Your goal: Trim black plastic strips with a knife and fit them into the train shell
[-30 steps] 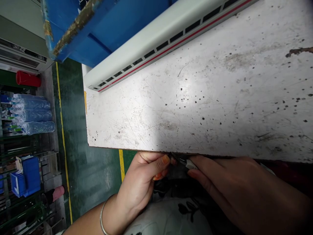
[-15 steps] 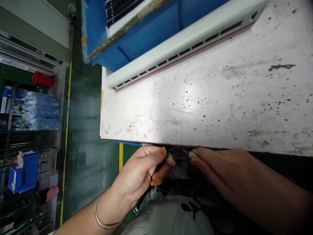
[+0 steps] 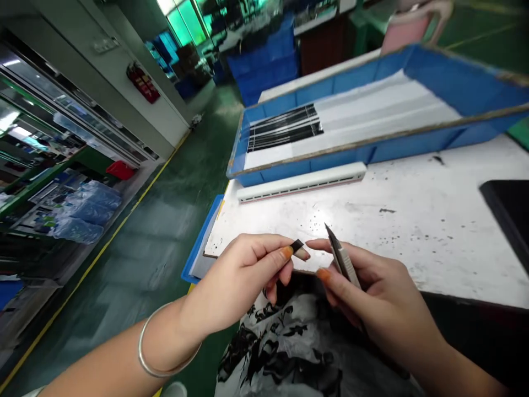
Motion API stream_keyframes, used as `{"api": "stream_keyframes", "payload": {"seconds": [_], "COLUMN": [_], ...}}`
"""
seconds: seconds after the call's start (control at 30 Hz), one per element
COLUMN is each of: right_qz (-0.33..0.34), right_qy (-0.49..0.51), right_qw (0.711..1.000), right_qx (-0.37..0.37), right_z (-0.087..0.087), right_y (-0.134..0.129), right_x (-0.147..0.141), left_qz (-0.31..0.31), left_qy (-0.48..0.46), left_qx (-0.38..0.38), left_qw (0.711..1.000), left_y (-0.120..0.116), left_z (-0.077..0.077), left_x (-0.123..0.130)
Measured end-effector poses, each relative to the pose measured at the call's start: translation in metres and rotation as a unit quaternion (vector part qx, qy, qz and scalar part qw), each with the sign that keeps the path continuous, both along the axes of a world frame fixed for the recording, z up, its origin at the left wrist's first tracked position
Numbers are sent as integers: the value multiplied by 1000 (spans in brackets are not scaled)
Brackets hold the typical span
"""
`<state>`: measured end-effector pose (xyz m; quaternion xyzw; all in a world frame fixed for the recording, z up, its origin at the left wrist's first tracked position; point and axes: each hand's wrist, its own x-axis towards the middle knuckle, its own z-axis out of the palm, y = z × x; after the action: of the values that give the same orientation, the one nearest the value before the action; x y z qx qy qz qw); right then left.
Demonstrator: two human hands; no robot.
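Between thumb and forefinger, my left hand (image 3: 252, 275) pinches a small flat black piece (image 3: 297, 246), its end sticking out past the fingertips. A finger cot seems to cover one of this hand's fingertips. My right hand (image 3: 372, 286) is closed around a craft knife (image 3: 346, 263) with a pale ribbed handle and a dark pointed blade aimed up and away. The right forefinger reaches toward the black piece, apart from it or barely touching; I cannot tell. Both hands are over the front edge of the white worktable (image 3: 413, 237), above my lap.
A long white case with a red stripe (image 3: 301, 184) lies on the table before a blue tray (image 3: 281, 175). Black strips (image 3: 285, 129) lie in the tray on white lining. At right is a dark flat object (image 3: 510, 212); a blue bin (image 3: 198, 242) adjoins the table's left side.
My view has tilted up, showing the whole tray and the room. Both hands have come up from below the table edge; the knife now points upward, away from the black piece.
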<state>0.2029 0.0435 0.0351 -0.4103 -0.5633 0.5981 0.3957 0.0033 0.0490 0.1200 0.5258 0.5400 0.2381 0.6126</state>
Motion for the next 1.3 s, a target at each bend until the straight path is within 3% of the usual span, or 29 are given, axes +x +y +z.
{"api": "stream_keyframes", "payload": {"seconds": [0.13,0.3,0.4,0.57,0.93,1.13,1.3], "right_qz": [3,8,4,-23,-12,-12,-5], "right_qy": [47,84,112,146,202,180,181], "right_qw": [998,996,994,985,972,978,978], "right_qx": [37,40,0,-87,-116,-106,-101], "right_z": [21,34,41,53,55,53,51], "right_y": [-2,-8,-13,-18,-13,-11,-10], "right_x": [-6,-8,-10,-14,-13,-12,-12], "left_qz": [-37,-38,-39,-47,-70,-87,-87], "left_qy": [32,-32,-68,-51,71,85,39], "left_qx": [47,-5,-35,-39,24,38,3], "left_qw": [998,999,996,997,995,992,995], "left_y": [2,3,3,4,6,8,12], "left_z": [19,28,32,39,48,47,44], "left_x": [6,5,3,5,7,6,5]}}
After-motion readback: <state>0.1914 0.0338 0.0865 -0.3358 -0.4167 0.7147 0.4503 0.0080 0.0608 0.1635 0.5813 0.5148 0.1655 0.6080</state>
